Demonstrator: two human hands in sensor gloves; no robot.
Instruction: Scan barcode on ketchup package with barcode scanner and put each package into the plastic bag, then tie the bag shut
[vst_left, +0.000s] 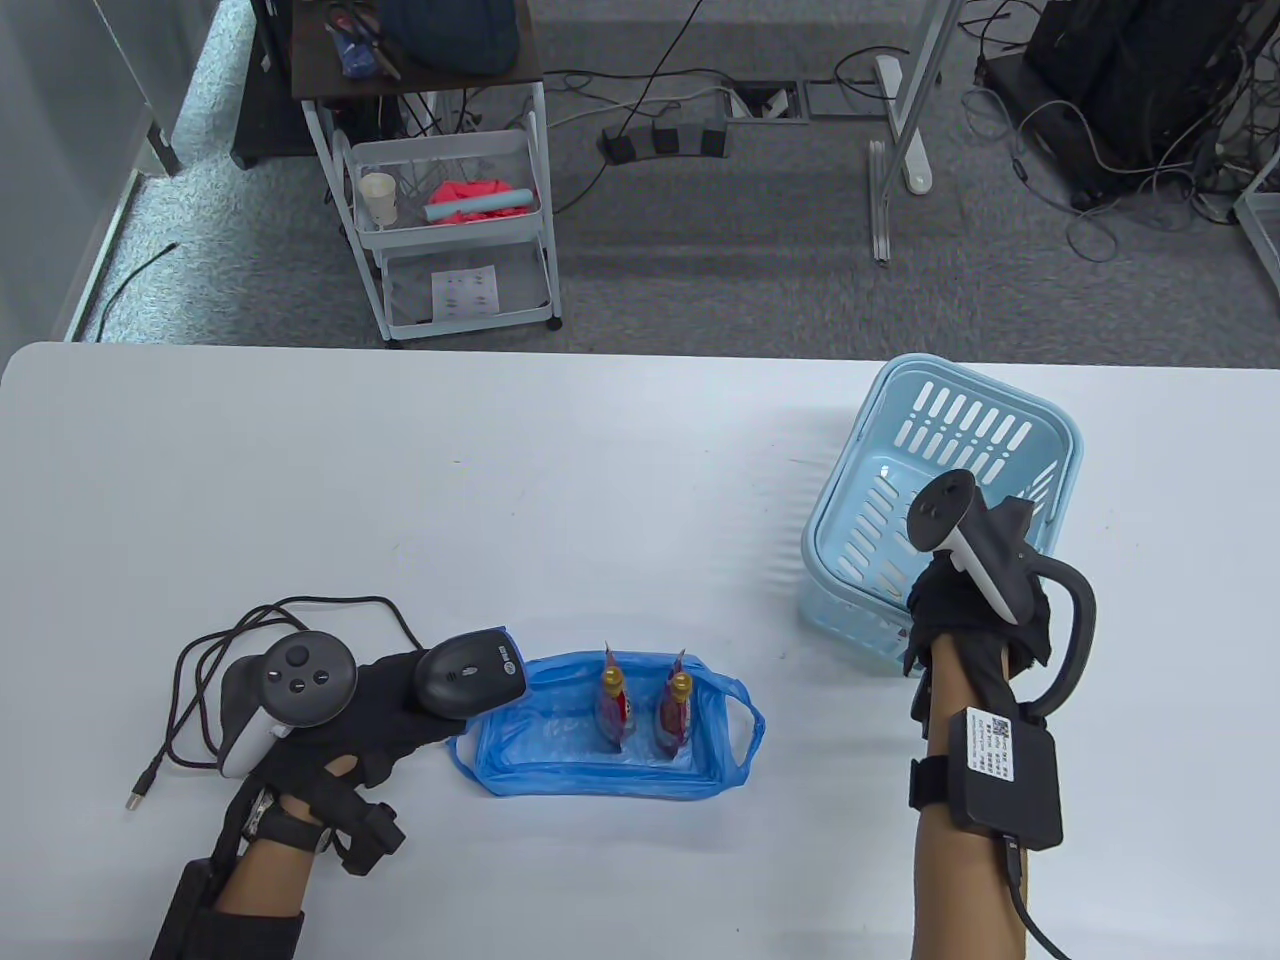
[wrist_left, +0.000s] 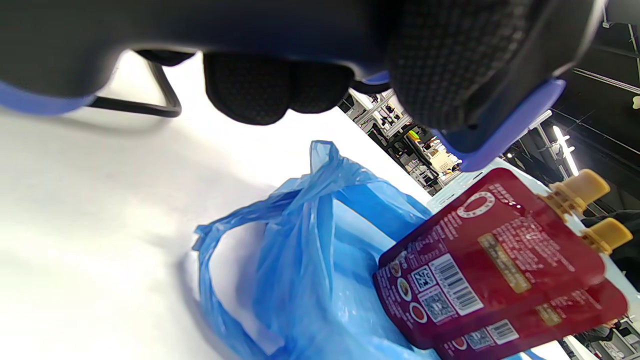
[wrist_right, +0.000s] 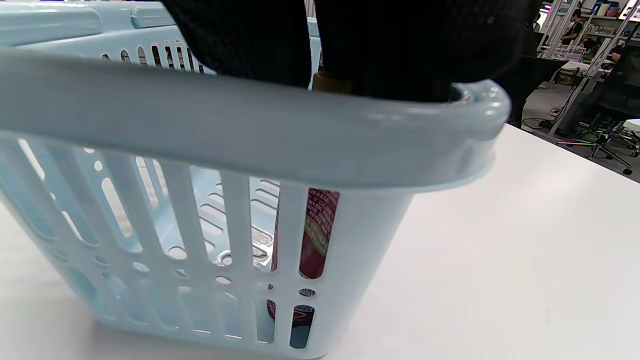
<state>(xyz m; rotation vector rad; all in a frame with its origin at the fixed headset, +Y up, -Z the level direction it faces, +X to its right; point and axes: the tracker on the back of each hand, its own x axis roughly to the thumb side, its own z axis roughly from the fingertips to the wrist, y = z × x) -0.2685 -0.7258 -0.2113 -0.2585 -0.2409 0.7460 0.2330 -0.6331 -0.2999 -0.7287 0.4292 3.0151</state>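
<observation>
White table (vst_left: 400, 480), wheeled cart (vst_left: 450, 230) and floor cables (vst_left: 1100, 200) behind

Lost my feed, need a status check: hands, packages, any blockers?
Left hand holds scanner. Right hand reaches into basket, grip hidden. Two ketchup packages in bag. No blockers.

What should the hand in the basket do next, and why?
Probably lift the ketchup package out of the basket toward the scanner. The right hand is reaching into the basket, with a yellow cap right by its fingers. The left hand holds the scanner beside the blue bag, where two packages already stand.
</observation>
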